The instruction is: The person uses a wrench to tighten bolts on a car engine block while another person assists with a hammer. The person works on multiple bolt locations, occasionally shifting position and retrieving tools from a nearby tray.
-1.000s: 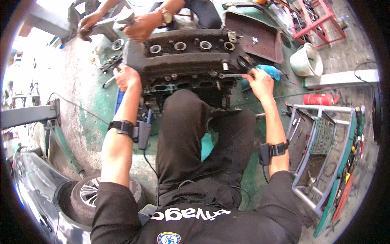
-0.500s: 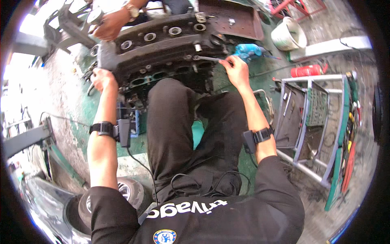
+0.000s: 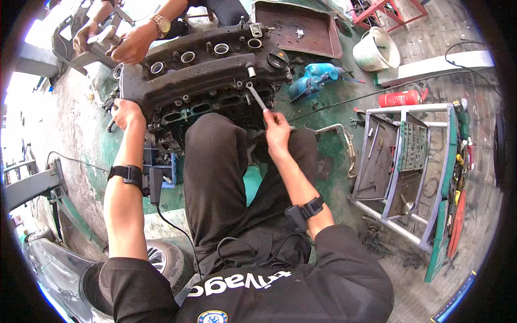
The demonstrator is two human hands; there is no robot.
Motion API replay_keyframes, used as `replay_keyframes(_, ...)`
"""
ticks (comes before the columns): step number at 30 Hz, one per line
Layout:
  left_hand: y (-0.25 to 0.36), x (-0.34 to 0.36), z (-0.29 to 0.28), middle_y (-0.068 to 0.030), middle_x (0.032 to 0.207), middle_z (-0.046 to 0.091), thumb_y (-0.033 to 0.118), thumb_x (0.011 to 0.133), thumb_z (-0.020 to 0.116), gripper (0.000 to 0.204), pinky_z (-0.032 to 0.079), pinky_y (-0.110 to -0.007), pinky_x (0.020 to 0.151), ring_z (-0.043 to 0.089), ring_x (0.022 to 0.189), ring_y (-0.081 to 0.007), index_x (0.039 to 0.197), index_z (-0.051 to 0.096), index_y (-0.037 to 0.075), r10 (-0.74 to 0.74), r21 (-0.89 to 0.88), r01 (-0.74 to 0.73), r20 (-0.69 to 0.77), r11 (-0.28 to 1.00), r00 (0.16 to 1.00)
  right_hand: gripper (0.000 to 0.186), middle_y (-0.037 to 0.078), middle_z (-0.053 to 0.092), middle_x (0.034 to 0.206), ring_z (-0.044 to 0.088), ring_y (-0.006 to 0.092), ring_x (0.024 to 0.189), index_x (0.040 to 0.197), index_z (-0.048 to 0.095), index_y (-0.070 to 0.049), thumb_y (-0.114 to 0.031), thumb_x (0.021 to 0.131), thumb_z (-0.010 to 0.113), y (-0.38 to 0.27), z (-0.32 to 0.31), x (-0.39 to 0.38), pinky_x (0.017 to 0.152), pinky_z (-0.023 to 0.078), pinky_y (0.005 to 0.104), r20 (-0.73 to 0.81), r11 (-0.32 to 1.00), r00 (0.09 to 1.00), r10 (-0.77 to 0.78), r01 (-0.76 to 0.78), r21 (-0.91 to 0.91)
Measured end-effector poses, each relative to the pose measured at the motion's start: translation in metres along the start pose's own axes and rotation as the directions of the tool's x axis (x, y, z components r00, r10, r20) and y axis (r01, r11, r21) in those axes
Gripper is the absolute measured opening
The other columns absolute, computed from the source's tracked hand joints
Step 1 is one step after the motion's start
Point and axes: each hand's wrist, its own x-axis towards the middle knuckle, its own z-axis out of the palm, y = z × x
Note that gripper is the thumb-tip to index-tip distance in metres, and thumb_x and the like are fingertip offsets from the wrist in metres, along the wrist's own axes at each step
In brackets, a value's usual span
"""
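A greasy black engine head with its valve cover (image 3: 194, 70) sits beyond my knees. My right hand (image 3: 277, 132) grips a silver wrench (image 3: 258, 98), whose ring end is on a bolt at the cover's front edge; the wrench slants down toward me. My left hand (image 3: 127, 112) is curled at the engine's left end, with a metal bar partly visible beside it; what its fingers hold is unclear. A co-worker's hand (image 3: 132, 46) holds a metal piece (image 3: 105, 36) above that end, the other hand (image 3: 83, 35) beside it.
Brown tray (image 3: 301, 46), blue bottles (image 3: 315, 75), white bucket (image 3: 371, 51), red extinguisher (image 3: 398, 98) lie beyond and right. A wheeled tool trolley (image 3: 404, 183) stands right. A lift arm (image 3: 27, 185), car body (image 3: 64, 264) and wheel (image 3: 167, 258) are left. A hose (image 3: 334, 102) crosses the floor.
My right hand has swung downward with the wrench, turning it from near level to steeply slanted. My left hand stays at the engine's end while the view has shifted.
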Motion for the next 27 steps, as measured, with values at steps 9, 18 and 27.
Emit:
replay_keyframes(9,0.000,0.002,0.003,-0.0227,0.119,0.064,0.046,0.088,0.039,0.056,0.044,-0.048,0.097,0.060,0.110,-0.0401,0.120,0.065,0.008,-0.019,0.006,0.019,-0.022,1.000,1.000,0.037,-0.001,0.045,0.070,0.038,0.0096,0.067,0.088,0.059,-0.001,-0.037,0.096,0.062,0.029,0.040,-0.025,0.060,0.035,0.0291,0.009,0.945,0.972,0.235,-0.230,0.234)
replay_keyframes(18,0.002,-0.003,0.000,-0.0222,0.119,0.063,0.045,0.089,0.039,0.054,0.044,-0.049,0.096,0.061,0.109,-0.0398,0.122,0.063,0.011,-0.032,0.007,0.032,-0.020,0.999,0.999,0.031,-0.002,0.057,0.074,0.046,0.0086,0.068,0.086,0.065,0.000,-0.030,0.093,0.065,0.022,0.021,-0.009,0.062,0.038,0.0260,-0.014,0.995,0.996,0.091,-0.090,0.043)
replay_keyframes(27,-0.003,0.004,0.005,-0.0197,0.118,0.065,0.046,0.087,0.041,0.053,0.044,-0.048,0.095,0.061,0.109,-0.0384,0.120,0.065,0.011,-0.007,-0.012,0.007,-0.027,1.000,1.000,0.035,0.017,0.066,0.071,0.064,0.0271,0.064,0.078,0.070,-0.002,-0.037,0.079,0.077,-0.088,-0.049,0.088,0.061,0.048,0.0377,0.353,0.665,0.875,-0.332,0.482,-0.570)
